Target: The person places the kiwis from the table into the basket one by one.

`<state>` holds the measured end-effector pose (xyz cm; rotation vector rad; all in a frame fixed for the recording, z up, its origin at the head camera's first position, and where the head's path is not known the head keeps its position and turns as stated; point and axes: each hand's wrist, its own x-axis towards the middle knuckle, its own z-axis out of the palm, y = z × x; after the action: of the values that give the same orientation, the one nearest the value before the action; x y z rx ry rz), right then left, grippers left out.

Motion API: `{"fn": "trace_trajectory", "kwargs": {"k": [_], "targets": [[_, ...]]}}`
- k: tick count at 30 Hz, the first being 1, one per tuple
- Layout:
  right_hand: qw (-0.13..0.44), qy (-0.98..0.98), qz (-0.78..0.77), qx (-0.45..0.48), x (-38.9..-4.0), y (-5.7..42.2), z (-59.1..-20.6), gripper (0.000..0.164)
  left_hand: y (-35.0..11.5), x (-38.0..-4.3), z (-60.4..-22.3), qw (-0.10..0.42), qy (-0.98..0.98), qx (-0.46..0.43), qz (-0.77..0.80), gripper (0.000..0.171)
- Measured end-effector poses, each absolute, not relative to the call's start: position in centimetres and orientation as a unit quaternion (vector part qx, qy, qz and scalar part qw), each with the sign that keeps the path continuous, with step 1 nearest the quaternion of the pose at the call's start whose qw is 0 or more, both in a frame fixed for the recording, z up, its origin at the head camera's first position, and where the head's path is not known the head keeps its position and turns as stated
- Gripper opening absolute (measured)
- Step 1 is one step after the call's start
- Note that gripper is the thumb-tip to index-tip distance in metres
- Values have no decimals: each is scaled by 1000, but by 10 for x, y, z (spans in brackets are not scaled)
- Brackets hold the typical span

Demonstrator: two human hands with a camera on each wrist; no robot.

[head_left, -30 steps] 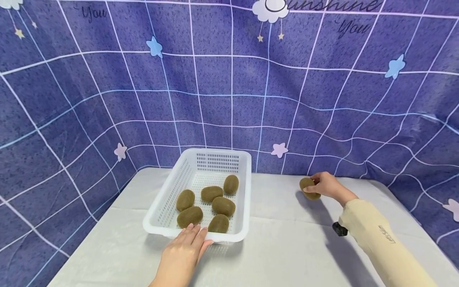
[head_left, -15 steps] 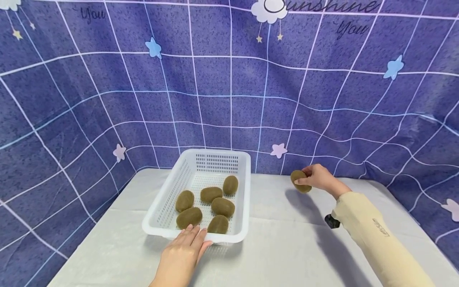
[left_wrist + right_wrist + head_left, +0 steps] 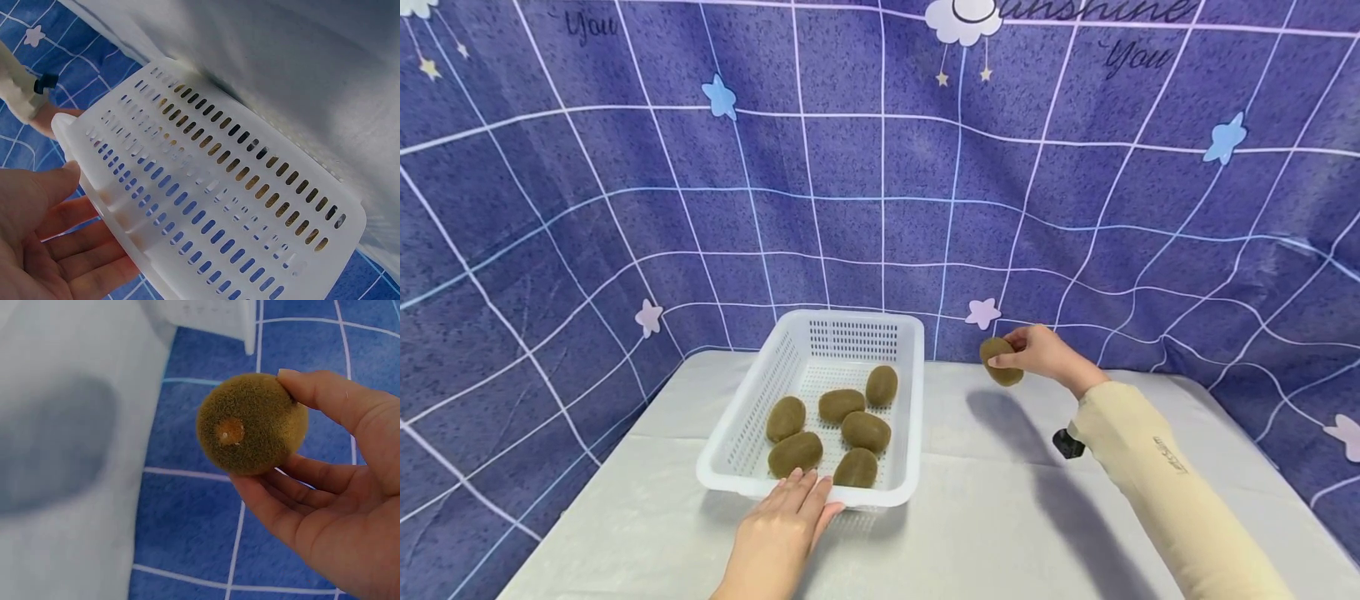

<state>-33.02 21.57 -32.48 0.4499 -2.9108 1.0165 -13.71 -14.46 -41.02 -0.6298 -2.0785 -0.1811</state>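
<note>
My right hand (image 3: 1043,350) pinches a brown, fuzzy kiwi (image 3: 1000,362) between thumb and fingers, raised above the table to the right of the basket. Close up in the right wrist view, the held kiwi (image 3: 247,434) shows its stem end. A white perforated plastic basket (image 3: 917,417) stands on the table, with several kiwis (image 3: 867,432) lying loose inside. On its near rim my left hand (image 3: 782,525) keeps hold, fingers over the edge. The left wrist view shows the left hand (image 3: 69,244) with its thumb against the outer side of the rim and fingers behind the wall.
A white cloth covers the table (image 3: 985,517). Behind it and along the sides hangs a blue grid-patterned curtain (image 3: 850,225). A small black object (image 3: 1067,443) sits at the right sleeve cuff (image 3: 1097,408).
My right hand has carried the kiwi leftward and up, nearer to the basket. The left hand and the basket have stayed in place.
</note>
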Motion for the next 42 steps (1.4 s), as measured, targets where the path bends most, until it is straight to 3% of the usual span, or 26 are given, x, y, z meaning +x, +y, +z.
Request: {"fn": "trace_trajectory", "kwargs": {"k": [21,42], "targets": [[-41,-912,392,113,-341,154,-288,58,-145,-136,-408,457,-848,-259,-74,64],[-73,-834,537,103,-349,79,-279,54,-145,-137,-409,466,-843,-260,-72,63]]}}
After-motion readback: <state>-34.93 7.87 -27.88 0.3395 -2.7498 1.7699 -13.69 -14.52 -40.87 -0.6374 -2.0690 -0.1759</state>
